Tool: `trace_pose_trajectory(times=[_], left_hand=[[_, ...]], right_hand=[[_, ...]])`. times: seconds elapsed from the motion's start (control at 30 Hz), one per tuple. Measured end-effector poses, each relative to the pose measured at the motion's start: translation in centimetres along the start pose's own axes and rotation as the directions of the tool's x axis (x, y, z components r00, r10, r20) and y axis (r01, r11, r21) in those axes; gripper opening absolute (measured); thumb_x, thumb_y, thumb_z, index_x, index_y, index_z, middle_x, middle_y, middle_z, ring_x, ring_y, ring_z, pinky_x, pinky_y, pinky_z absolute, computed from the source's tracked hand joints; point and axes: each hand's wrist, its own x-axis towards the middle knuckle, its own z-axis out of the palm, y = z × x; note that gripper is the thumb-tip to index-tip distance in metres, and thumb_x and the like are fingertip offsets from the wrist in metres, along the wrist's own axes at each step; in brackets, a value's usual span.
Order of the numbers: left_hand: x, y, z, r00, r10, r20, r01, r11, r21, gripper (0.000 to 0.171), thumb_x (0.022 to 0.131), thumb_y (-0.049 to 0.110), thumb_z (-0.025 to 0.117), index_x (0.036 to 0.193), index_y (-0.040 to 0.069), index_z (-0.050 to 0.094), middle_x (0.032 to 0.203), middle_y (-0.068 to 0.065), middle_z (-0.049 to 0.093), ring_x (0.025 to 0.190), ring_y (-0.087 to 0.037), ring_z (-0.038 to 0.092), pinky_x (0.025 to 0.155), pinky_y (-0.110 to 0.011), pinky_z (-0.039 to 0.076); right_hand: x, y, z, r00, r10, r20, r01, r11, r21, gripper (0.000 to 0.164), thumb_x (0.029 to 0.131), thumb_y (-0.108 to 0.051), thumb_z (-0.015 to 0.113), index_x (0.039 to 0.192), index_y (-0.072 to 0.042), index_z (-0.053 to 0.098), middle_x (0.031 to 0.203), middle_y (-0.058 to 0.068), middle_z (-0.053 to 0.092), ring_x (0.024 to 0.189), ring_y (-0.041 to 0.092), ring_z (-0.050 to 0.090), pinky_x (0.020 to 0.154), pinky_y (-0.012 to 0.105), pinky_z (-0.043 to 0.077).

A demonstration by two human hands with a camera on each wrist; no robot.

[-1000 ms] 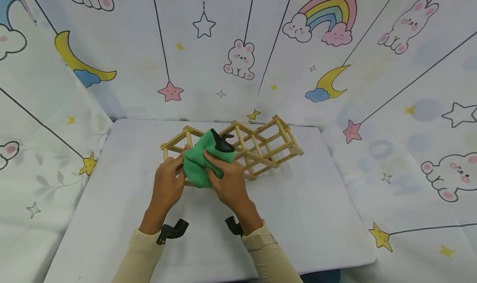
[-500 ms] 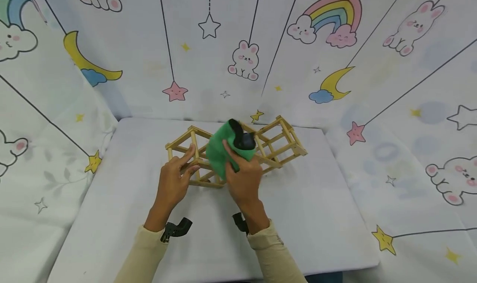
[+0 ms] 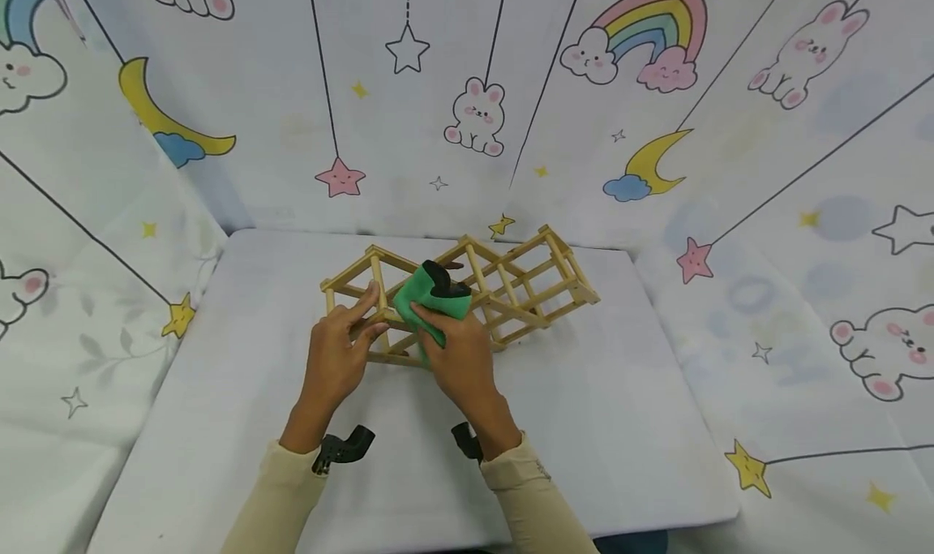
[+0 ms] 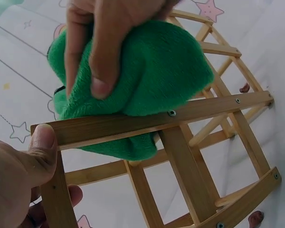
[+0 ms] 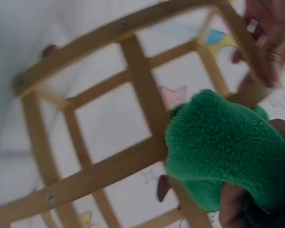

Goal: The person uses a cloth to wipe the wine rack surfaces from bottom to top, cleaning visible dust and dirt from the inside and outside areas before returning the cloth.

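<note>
We look down on a white table [image 3: 598, 432], where a zigzag wooden rack [image 4: 183, 175] of slats and rods stands across the far half. At its left end, our left hand [image 3: 339, 343] grips a corner, thumb on the near face and fingers behind the slat. Our right hand [image 3: 461, 355] pinches a fluffy green cloth [image 4: 166, 71] between thumb and fingers, pressed onto the rack just right of the left hand; from the left wrist we see the cloth folded over a rail, showing above and below it. A black patch [image 3: 447, 288] shows on its upper side. Beige sleeves [image 3: 276, 501] cover both forearms, and a white backdrop [image 3: 394, 128] with rabbits, moons and stars rises behind.
</note>
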Motion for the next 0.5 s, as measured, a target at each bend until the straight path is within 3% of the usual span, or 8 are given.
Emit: trace_pose_trajectory(times=[0.13,0.2,0.27,0.33,0.4,0.5], left_hand=[[-0.01,0.19,0.17,1.0,-0.005,-0.007,0.005,1.0,0.008,0.063,0.09,0.015,0.082,0.149,0.009,0.059,0.089,-0.018,0.071,0.07,-0.016,0.049,0.062,-0.03,0.04],[0.02,0.27,0.18,1.0,-0.008,-0.006,0.008,1.0,0.0,0.064,0.09,0.014,0.082,0.149,0.009,0.059,0.088,-0.017,0.07,0.07,-0.016,0.048,0.061,-0.03,0.04],[0.07,0.32,0.24,1.0,-0.006,-0.001,0.006,1.0,-0.007,0.063,0.09,0.015,0.082,0.149,0.009,0.06,0.087,-0.016,0.07,0.069,-0.015,0.046,0.061,-0.03,0.04],[0.07,0.3,0.29,1.0,-0.001,0.003,0.001,1.0,-0.005,0.063,0.09,0.015,0.082,0.149,0.009,0.06,0.086,-0.015,0.069,0.068,-0.014,0.044,0.061,-0.03,0.039],[0.04,0.25,0.29,1.0,-0.002,0.003,0.002,1.0,0.002,0.063,0.09,0.016,0.082,0.149,0.01,0.061,0.086,-0.015,0.07,0.067,-0.015,0.041,0.061,-0.03,0.038],[0.0,0.13,0.27,1.0,0.001,-0.009,-0.001,1.0,0.006,0.063,0.09,0.015,0.082,0.148,0.009,0.061,0.087,-0.017,0.071,0.068,-0.014,0.046,0.061,-0.03,0.039]], right_hand=[[0.06,-0.69,-0.23,0.997,-0.081,-0.014,0.082,0.993,0.085,0.037,0.097,-0.012,0.079,0.133,-0.019,0.077,0.138,0.018,0.068,0.128,0.034,0.067,0.101,0.047,0.06],[-0.17,-0.67,-0.1,0.995,-0.095,0.003,0.094,0.994,0.057,0.036,0.098,-0.013,0.079,0.133,-0.02,0.077,0.137,0.019,0.069,0.125,0.034,0.068,0.097,0.046,0.061],[-0.41,-0.36,-0.24,0.999,-0.041,0.023,0.042,0.999,-0.022,0.037,0.096,-0.012,0.081,0.131,-0.022,0.078,0.132,0.019,0.071,0.12,0.035,0.07,0.092,0.046,0.062],[-0.51,-0.08,-0.52,1.0,0.018,-0.02,-0.02,0.997,-0.07,0.038,0.092,-0.01,0.083,0.128,-0.022,0.08,0.128,0.019,0.074,0.115,0.035,0.072,0.089,0.047,0.063],[-0.49,-0.07,-0.71,0.995,0.044,-0.092,-0.047,0.999,-0.027,0.039,0.091,-0.007,0.084,0.128,-0.021,0.08,0.127,0.018,0.075,0.116,0.035,0.072,0.091,0.048,0.063],[-0.59,-0.32,-0.41,0.993,-0.028,-0.116,0.038,0.996,0.083,0.037,0.095,-0.01,0.081,0.131,-0.017,0.078,0.134,0.019,0.072,0.125,0.037,0.069,0.099,0.049,0.061]])
